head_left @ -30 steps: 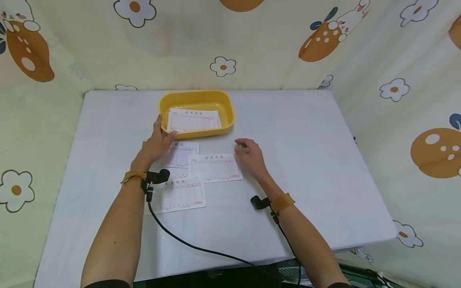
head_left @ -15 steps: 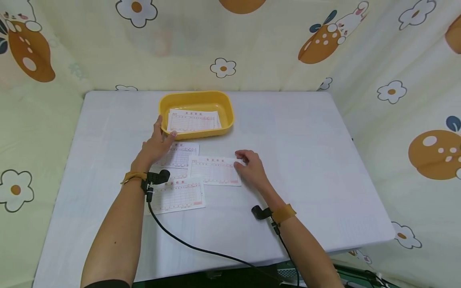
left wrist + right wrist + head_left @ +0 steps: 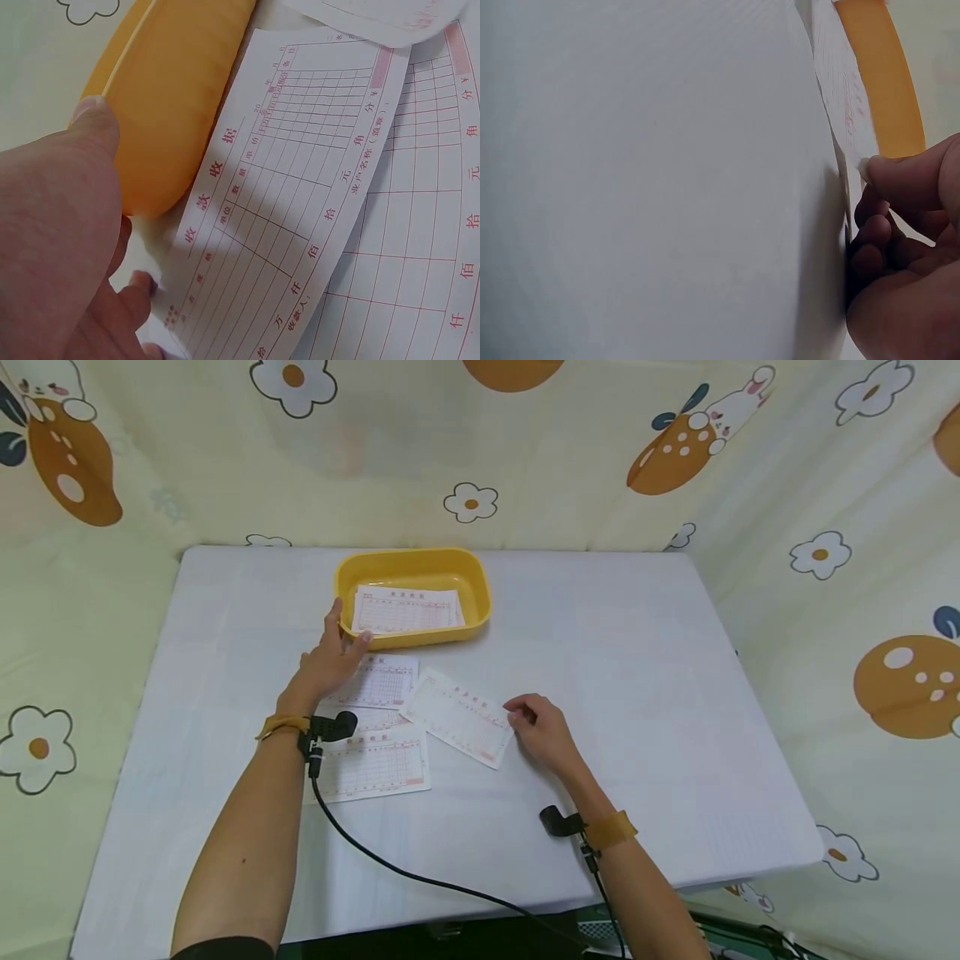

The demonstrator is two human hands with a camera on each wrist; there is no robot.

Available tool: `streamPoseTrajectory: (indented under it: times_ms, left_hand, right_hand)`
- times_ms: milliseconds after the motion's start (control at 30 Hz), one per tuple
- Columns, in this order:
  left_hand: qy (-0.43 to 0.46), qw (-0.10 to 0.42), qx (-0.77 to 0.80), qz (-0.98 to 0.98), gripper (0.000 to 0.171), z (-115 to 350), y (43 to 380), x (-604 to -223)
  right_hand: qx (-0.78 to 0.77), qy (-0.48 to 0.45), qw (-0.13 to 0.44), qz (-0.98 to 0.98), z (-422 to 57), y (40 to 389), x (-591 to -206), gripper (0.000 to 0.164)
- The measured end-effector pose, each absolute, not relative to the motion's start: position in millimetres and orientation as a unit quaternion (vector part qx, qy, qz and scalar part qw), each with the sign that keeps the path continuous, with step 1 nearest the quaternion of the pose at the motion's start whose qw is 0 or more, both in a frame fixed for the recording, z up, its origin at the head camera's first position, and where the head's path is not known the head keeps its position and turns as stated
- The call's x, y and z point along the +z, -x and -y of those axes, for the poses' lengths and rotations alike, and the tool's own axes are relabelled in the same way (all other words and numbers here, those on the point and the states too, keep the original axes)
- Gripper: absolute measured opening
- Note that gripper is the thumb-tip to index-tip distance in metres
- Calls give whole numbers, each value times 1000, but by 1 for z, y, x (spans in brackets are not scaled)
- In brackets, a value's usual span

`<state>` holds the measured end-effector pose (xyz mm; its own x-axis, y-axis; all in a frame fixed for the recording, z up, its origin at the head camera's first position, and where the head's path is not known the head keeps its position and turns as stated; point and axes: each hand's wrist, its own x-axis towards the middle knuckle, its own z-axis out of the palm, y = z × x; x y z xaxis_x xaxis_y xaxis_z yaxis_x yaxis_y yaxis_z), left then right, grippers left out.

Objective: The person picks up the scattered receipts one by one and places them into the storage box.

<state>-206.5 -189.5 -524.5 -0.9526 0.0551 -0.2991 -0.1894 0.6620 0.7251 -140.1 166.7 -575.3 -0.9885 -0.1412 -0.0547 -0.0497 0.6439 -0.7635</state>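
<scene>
My right hand (image 3: 542, 727) pinches the right corner of a white receipt slip (image 3: 459, 717) printed in red. In the right wrist view, the thumb (image 3: 907, 180) presses on that slip's edge, with the other fingers curled beneath. The slip lies slanted, its left end overlapping other slips. My left hand (image 3: 326, 660) holds the near left corner of a yellow tray (image 3: 480, 585), thumb on the near side and a finger along the left side. Several receipt slips (image 3: 381, 681) lie below the tray, partly hidden by the left hand and wrist. More slips (image 3: 408, 610) rest inside the tray.
A white-covered table (image 3: 637, 652) bears everything. Patterned curtain (image 3: 562, 460) hangs behind and at the sides. A black cable (image 3: 420, 878) runs from the left wrist camera (image 3: 330, 727) across the near part of the table.
My right hand has taken the slip's right edge and drawn it toward me and to the right, turning the slip aslant. My left hand stays at the tray.
</scene>
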Motion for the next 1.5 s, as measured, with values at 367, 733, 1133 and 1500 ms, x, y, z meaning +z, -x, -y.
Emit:
streamPoseTrajectory:
  times_ms: [367,733,1133,1500]
  left_hand:
    - [32,146,420,-895,90,191,207,-527]
    - [36,145,407,-901,89,190,208,-524]
    - [38,143,402,-904,89,188,208,-525]
    - [36,145,407,-901,89,189,208,-524]
  right_hand:
    - [-451,38,43,-891,-177,139,-577,13]
    - [-501,41,32,-864,-180,139,-579,17]
    - [-518,22,37,-854,-176,145,-577,20]
    - [-535,0,41,-844,-163,159,-550,24]
